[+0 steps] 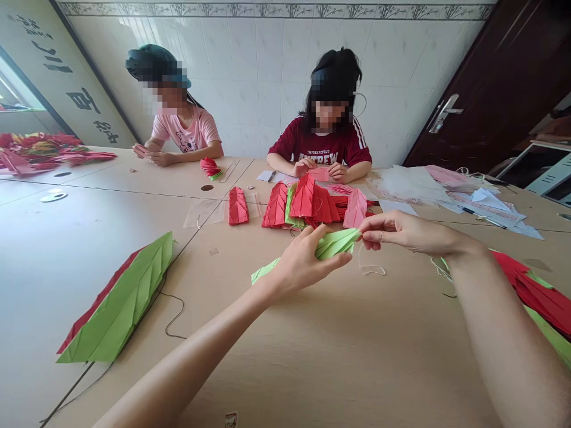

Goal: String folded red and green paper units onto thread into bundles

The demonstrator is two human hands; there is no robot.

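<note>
Just above the table, a light green piece of pleated paper [338,242] is held between my two hands. My left hand [307,255] is closed around its middle, with the thumb on the near side. The fingertips of my right hand [387,230] pinch its right tip. A pale string [373,271] hangs below that tip and curls on the table. Part of the paper lies hidden under my left hand, and its lower left end [264,271] pokes out past the wrist.
Red folded papers [307,205] are heaped ahead. A green and red folded paper [118,303] lies left, beside dark cord [176,315]; more red paper [533,291] lies by my right forearm. Two people sit opposite, handling paper. Loose sheets [410,184] cover the far right.
</note>
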